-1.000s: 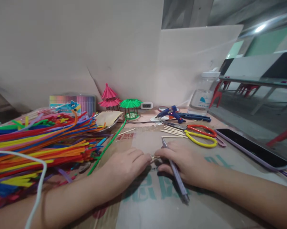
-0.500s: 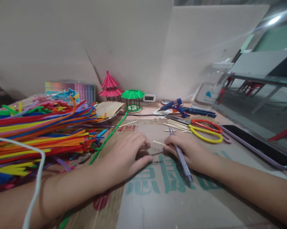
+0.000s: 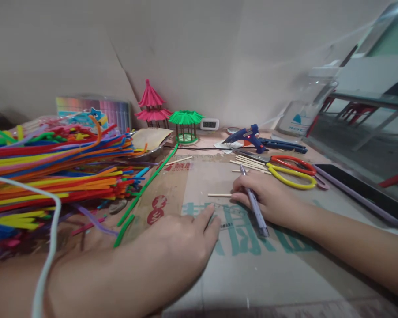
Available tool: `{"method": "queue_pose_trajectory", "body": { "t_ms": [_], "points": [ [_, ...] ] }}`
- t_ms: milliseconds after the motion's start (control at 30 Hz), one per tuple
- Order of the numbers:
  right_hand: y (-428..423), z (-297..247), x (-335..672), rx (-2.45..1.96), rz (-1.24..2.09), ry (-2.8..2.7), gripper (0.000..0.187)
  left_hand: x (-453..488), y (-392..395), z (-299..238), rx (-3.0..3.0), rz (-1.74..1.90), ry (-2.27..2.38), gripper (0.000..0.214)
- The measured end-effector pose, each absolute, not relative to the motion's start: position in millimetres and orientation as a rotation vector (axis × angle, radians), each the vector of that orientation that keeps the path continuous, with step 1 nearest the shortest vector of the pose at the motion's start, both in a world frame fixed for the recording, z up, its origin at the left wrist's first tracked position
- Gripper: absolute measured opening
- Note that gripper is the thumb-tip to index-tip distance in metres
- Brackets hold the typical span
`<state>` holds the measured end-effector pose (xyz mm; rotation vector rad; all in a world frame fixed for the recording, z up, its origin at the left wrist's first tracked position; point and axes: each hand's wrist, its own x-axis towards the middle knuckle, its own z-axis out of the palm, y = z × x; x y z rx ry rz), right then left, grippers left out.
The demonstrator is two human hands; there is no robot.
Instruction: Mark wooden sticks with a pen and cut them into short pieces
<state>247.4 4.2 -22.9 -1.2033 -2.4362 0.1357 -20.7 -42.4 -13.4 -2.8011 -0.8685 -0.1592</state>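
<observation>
My right hand [image 3: 265, 194] is closed, pinching the end of a thin wooden stick [image 3: 219, 195] between fingertips and thumb. A light purple pen [image 3: 256, 210] also rests in that hand, tilted across the fingers. My left hand [image 3: 182, 240] lies low over the cardboard, fingers stretched forward and a little apart, its tips at a clear ruler [image 3: 226, 213]. The ruler is hard to see against the teal print, just below the stick. Several more wooden sticks [image 3: 252, 162] lie beyond my right hand.
Bundles of colourful pipe cleaners [image 3: 60, 176] crowd the left. Behind stand a pink pagoda [image 3: 151, 104], a green-roofed pavilion [image 3: 186, 127] and a small digital clock [image 3: 209, 124]. At the right are a blue glue gun [image 3: 248, 137], scissors [image 3: 293, 174], a phone [image 3: 361, 192] and a plastic jug [image 3: 298, 117].
My left hand has come nearer and lower, its fingers now stretched out onto the ruler. The stick in my right hand now lies level, pointing left. The head view has tilted slightly down.
</observation>
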Motion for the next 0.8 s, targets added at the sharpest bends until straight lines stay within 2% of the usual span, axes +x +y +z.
{"method": "queue_pose_trajectory", "body": {
  "t_ms": [167,367,567,667,800],
  "points": [
    [1.5,-21.5,244.2,-1.197,0.166,-2.435,0.019,-18.6,-54.0,-18.5,-2.756,-0.157,-0.927,0.057],
    [-0.2,-23.9,240.0,-1.127,0.166,-2.45,0.012,-1.3,-52.6,-3.4,-2.638,-0.117,-0.591,0.05],
    [3.5,-28.9,243.0,-1.111,0.195,-2.458,0.01,-3.2,-47.6,2.5,-2.69,-0.077,-0.63,0.039],
    [4.3,-29.7,243.8,-1.149,0.155,-2.459,0.01,-7.1,-26.6,1.7,-2.834,-0.193,-0.761,0.019],
    [3.7,-28.1,241.7,-1.188,0.113,-2.449,0.013,-8.7,12.8,-3.7,-2.972,-0.49,-1.01,0.029]
  ]
}}
